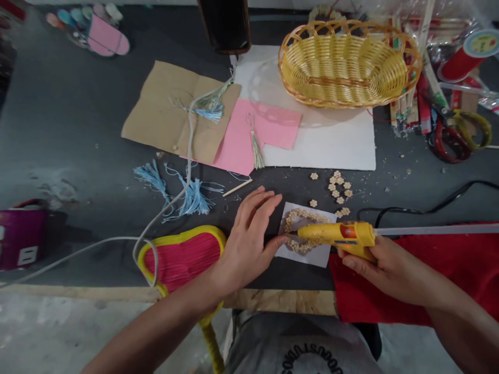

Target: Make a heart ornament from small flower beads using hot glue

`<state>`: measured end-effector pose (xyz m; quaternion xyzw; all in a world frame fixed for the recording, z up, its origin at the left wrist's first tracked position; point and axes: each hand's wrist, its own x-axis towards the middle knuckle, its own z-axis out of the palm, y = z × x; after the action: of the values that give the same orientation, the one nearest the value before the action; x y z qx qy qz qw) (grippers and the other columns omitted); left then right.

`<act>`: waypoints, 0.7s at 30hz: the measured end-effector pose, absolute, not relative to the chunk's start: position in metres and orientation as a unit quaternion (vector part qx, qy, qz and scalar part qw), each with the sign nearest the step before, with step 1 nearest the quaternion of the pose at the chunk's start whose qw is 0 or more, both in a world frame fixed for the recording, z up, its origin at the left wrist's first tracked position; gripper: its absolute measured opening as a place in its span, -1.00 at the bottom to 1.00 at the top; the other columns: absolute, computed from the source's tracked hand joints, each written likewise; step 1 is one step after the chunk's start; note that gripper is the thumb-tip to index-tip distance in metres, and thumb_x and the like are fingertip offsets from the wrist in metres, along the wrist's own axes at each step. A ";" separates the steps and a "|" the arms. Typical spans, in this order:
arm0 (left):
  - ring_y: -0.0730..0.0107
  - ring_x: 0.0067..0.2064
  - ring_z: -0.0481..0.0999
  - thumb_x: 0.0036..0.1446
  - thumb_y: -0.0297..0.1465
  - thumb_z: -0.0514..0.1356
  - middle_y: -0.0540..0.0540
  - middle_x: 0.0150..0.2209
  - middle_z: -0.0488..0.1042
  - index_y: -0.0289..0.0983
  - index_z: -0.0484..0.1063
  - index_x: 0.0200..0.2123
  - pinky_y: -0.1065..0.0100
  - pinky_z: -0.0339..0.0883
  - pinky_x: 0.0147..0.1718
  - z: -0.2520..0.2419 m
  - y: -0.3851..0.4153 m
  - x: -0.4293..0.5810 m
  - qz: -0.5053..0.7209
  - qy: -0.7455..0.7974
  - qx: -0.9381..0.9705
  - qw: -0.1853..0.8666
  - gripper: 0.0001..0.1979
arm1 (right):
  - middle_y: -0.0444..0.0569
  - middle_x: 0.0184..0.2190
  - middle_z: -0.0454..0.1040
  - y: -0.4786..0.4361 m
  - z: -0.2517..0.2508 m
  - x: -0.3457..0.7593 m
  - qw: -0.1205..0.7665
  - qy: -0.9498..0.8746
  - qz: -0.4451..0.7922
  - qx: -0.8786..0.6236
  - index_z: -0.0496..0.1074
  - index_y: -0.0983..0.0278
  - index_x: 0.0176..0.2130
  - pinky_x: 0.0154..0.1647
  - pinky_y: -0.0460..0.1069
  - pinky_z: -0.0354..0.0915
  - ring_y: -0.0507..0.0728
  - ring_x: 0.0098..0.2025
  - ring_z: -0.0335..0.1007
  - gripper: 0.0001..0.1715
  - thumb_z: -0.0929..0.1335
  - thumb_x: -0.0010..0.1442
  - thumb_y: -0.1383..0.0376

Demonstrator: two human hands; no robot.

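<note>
Glue gun (pixel 338 235) in right grip (pixel 390 270)

bead ring (pixel 305 212) on paper square (pixel 320 258) | basket (pixel 343 65) behind | scissors (pixel 448 143) right | tassels (pixel 196 197) left

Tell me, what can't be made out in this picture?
All in the head view:
Bead ring: right side hidden behind the glue gun.
Right hand: some fingers hidden by the gun's handle and the hand itself.
Glue stick: far end cut off by the right edge.
Lettering on the gun: blurred, too small.
</note>
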<state>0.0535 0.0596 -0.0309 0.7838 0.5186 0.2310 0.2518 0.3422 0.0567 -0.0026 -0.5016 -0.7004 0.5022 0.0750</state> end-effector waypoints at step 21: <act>0.00 0.34 0.18 0.26 -0.25 0.23 -0.27 0.21 0.24 -0.21 0.07 0.31 -0.06 0.21 0.28 -0.033 0.060 0.054 0.237 0.512 0.791 0.239 -0.37 | -0.04 -0.44 0.51 0.074 0.011 0.379 0.245 -0.519 0.502 -0.648 0.47 0.26 -0.35 -0.48 -0.13 0.34 0.02 -0.44 0.41 -0.51 0.33 0.26 -0.10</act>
<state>0.0538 0.0604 -0.0329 0.7905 0.5118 0.2370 0.2386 0.3788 0.0743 0.0107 -0.6475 -0.5189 0.5015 0.2448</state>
